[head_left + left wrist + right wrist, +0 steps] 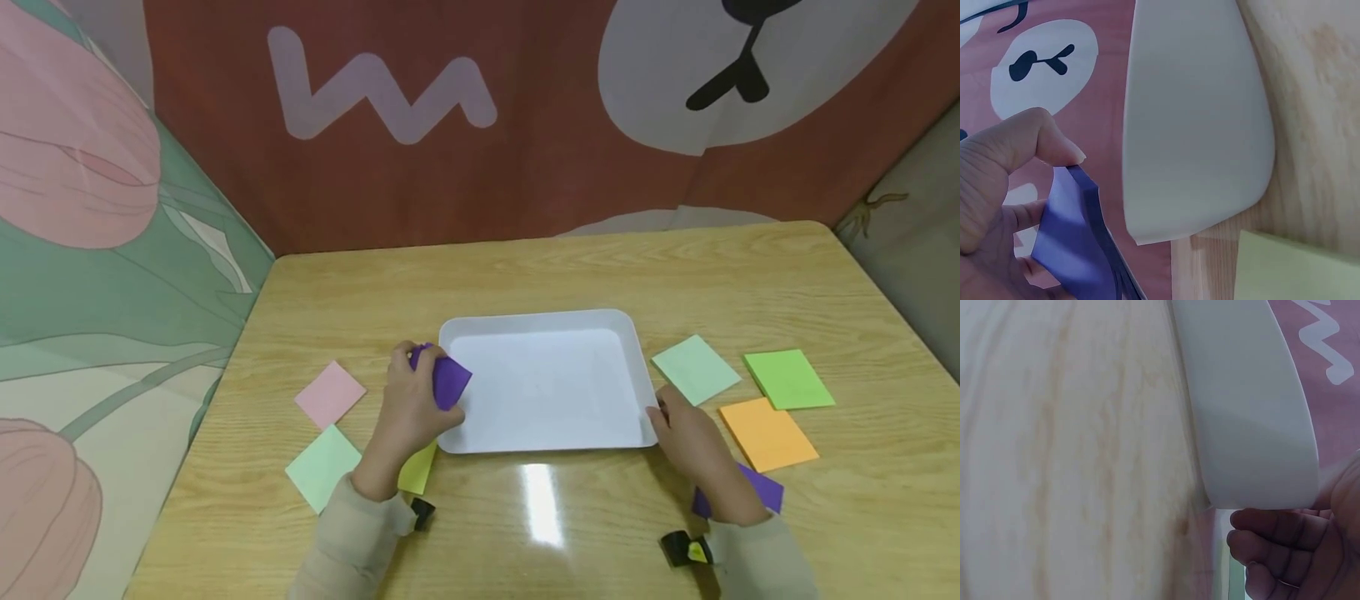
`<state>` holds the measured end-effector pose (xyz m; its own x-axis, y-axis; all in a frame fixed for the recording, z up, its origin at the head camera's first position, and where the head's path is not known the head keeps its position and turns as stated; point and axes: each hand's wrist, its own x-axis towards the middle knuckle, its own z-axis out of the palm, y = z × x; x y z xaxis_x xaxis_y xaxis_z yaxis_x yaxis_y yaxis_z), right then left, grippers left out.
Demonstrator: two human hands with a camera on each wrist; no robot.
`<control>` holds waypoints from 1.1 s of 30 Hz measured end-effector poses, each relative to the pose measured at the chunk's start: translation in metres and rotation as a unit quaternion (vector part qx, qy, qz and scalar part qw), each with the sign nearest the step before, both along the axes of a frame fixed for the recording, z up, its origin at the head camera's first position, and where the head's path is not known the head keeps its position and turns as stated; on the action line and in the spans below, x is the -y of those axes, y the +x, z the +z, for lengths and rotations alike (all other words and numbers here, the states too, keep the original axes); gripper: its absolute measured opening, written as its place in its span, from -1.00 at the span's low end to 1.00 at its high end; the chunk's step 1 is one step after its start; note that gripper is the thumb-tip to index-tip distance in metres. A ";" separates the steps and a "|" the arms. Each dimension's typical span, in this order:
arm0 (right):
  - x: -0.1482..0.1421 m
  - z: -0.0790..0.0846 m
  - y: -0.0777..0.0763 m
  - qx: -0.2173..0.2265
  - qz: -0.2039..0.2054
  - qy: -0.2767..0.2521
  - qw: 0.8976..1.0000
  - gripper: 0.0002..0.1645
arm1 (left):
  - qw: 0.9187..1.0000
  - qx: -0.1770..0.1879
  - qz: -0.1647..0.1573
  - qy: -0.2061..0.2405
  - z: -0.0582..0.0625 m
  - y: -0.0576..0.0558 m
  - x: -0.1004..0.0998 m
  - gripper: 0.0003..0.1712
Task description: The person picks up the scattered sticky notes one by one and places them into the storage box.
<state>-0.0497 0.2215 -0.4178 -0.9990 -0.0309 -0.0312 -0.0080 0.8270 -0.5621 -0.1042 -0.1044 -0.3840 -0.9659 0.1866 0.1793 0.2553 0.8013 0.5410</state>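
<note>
1. The purple pad (452, 383) is held at the left end of the white tray (547, 392), tilted (the left wrist view shows its thick, layered edge).
2. The left hand (411, 408) grasps that pad, thumb on one edge and fingers spread along another side.
3. The right hand (686, 433) grips the tray by its right end, towards the near corner, with fingers curled against the outer wall.
4. Left of the tray, a yellow square (417, 469) lies partly hidden by the left hand; farther left are a pink square (330, 393) and, nearer, a mint square (322, 467).
5. To the right lie a pale green square (696, 370), a bright green square (789, 379), an orange square (768, 434) and, nearest, a second purple square (763, 492) (partly under the right forearm).
6. All rest on a wooden table (480, 542), with a reddish-brown printed cloth (525, 183) behind its far edge.
</note>
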 end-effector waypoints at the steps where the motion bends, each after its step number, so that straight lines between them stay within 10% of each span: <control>1: 0.000 0.000 0.000 0.002 0.000 -0.001 1.000 -0.85 | 1.000 0.001 -0.001 0.002 0.000 0.000 -0.001 -0.23; 33: -0.001 -0.001 0.000 0.011 -0.005 -0.012 1.000 -0.83 | 0.999 0.004 -0.049 -0.008 -0.004 0.005 -0.022 -0.22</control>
